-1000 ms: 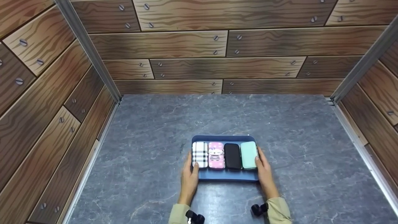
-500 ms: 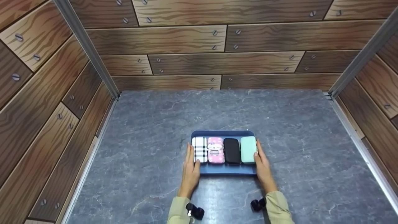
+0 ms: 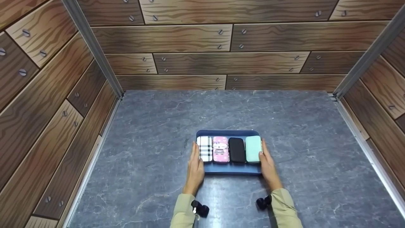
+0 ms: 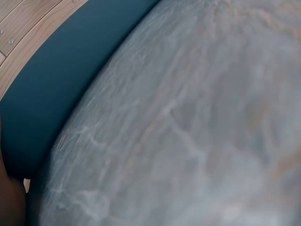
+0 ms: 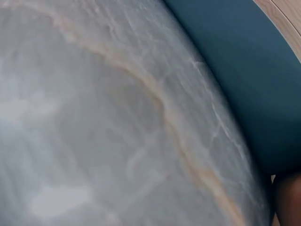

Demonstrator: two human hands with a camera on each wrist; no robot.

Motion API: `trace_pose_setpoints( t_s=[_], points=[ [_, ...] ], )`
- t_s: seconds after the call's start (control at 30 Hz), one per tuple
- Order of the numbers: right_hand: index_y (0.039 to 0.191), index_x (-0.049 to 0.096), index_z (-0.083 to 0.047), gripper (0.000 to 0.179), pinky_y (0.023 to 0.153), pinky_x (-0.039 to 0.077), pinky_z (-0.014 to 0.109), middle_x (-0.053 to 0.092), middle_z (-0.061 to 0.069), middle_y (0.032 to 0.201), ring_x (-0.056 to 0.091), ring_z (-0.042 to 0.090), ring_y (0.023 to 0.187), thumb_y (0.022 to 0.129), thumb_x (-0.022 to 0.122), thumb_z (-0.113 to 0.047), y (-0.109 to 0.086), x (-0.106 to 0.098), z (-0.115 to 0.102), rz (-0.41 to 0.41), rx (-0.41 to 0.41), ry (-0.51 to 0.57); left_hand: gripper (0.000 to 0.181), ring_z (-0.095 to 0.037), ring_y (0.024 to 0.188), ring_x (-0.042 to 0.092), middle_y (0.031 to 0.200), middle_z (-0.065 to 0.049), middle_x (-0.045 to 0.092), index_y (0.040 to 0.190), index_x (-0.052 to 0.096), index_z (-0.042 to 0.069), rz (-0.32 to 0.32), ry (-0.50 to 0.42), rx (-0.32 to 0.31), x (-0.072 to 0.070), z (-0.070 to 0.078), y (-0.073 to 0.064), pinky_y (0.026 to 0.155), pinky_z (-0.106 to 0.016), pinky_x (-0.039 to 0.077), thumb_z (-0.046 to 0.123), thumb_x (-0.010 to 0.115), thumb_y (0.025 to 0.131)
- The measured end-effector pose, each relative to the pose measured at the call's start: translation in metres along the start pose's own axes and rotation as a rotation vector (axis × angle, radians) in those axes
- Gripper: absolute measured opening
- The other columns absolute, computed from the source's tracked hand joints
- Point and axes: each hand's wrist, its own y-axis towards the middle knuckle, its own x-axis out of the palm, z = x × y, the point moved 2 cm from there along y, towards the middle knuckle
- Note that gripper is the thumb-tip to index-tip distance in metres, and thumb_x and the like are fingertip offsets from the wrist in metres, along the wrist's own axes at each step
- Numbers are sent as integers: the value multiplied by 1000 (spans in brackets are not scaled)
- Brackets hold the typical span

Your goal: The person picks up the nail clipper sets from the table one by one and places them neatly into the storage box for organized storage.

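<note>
A shallow blue tray [image 3: 232, 168] is held between both hands in the head view, level on or close to the grey surface. Inside it, in a row, lie a black-and-white plaid case [image 3: 205, 148], a pink cartoon-print case [image 3: 221, 149], a black case [image 3: 237, 150] and a mint-green case [image 3: 253, 148]. The left hand [image 3: 194, 172] grips the left side, long fingers along the outer wall, thumb at the rim. On the right side, the right hand [image 3: 269, 169] has its thumb over the rim beside the mint case. Both wrist views show mainly the tray's outer wall [image 4: 51, 89].
The grey marbled tabletop [image 3: 152, 133] extends around the tray. Wood-print panels stand behind it [image 3: 190, 38], at the left [image 3: 47, 126] and at the right [image 3: 376, 120], with metal corner posts between them. Black wrist cameras [image 3: 201, 209] sit by both cuffs.
The head view has tilted slightly downward, and the tray sits a little higher in it. The left thumb has shifted from over the plaid case back to the tray's rim.
</note>
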Motion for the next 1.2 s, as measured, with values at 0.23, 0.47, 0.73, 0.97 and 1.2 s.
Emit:
trace_pose_setpoints(
  t_s=[0.23,0.47,0.73,0.97,1.2],
  points=[
    [158,12,-1,55,121,7,49,8,20,164,4,34,151,107,32,-11,2,-2,5,-7,36,-36,58,-44,144,23,157,-29,22,149,29,-12,-7,14,8,6,-8,5,117,-54,20,-7,43,93],
    [158,14,-3,56,121,6,51,8,18,164,3,35,150,107,36,-13,6,1,35,27,40,15,59,-41,146,23,159,-27,22,150,29,-10,-13,4,-12,5,-10,3,118,-51,19,-6,44,93],
    [159,16,-8,57,122,9,48,12,13,165,6,30,151,108,37,-20,11,11,39,44,36,43,61,-39,146,24,158,-26,25,150,31,-9,14,-9,-12,-6,-13,5,119,-50,20,-2,49,93],
    [158,18,-4,56,122,13,44,14,14,164,9,29,151,107,39,-14,0,7,8,24,94,51,57,-39,144,29,155,-27,31,148,36,-8,49,30,-36,-3,-11,-2,118,-49,23,1,51,94],
    [159,18,-6,59,121,16,42,16,14,164,13,28,150,107,42,-19,-1,0,25,9,97,5,49,-46,138,36,148,-33,39,143,44,-10,2,286,-4,-5,5,-7,113,-56,31,1,48,96]
  ],
)
